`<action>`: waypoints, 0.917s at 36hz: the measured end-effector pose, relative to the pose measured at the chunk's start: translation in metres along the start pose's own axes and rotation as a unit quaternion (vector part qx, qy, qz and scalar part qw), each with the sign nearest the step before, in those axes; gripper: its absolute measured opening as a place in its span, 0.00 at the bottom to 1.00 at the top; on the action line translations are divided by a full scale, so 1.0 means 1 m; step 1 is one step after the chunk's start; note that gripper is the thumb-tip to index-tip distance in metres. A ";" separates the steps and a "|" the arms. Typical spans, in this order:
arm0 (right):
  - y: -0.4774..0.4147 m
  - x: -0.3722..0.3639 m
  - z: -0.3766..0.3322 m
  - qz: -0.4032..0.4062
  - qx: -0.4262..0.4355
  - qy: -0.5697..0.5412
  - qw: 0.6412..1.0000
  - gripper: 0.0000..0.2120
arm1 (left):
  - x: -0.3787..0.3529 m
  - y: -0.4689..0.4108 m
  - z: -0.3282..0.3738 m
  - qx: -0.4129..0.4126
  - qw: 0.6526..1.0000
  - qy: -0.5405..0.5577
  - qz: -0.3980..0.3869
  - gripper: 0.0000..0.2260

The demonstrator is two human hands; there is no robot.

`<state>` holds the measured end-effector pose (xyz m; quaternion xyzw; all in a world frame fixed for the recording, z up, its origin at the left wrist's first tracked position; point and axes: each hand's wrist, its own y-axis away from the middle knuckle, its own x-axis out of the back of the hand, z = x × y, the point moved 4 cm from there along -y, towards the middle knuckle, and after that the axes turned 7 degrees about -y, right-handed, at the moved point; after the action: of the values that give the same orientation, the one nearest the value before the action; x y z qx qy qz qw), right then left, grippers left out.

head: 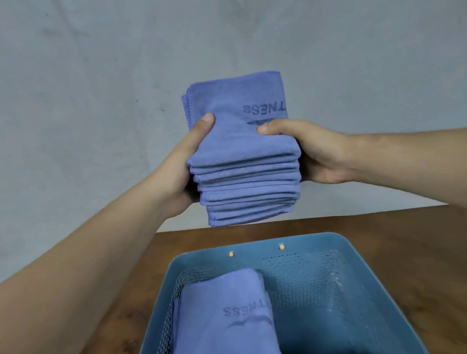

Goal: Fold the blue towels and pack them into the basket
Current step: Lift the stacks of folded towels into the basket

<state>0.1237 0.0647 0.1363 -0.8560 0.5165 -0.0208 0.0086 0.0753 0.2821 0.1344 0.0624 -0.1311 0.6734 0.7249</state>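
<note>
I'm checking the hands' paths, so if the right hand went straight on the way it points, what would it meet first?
The stack of folded blue towels, which the right hand grips at its side; past the stack, probably the left hand.

basket [309, 267] cut off below, packed towel [223, 332] too; fingers hidden behind stack [247, 181]

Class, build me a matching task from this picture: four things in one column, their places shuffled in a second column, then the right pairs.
1 stack of folded blue towels
2 separate folded blue towel
3 blue perforated plastic basket
4 brown wooden table

A under the basket
B on the table
C gripped between left hand and right hand, in the air
D inside the basket, left side

Pairs: 1-C, 2-D, 3-B, 4-A
</note>
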 end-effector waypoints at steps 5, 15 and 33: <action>0.075 0.010 -0.021 0.025 -0.001 0.012 1.000 0.26 | -0.040 0.047 0.030 0.003 1.000 0.011 -0.008 0.29; 0.164 0.017 0.016 -0.005 -0.082 0.013 0.997 0.29 | -0.100 0.110 -0.007 0.101 0.988 0.103 -0.051 0.33; 0.146 -0.005 0.051 -0.067 -0.310 0.092 0.944 0.25 | -0.110 0.111 -0.094 0.177 0.967 0.185 0.019 0.15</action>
<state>-0.0059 0.0009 0.0799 -0.8434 0.4373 0.0618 -0.3062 -0.0315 0.2111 0.0049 0.0615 0.1249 0.6997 0.7007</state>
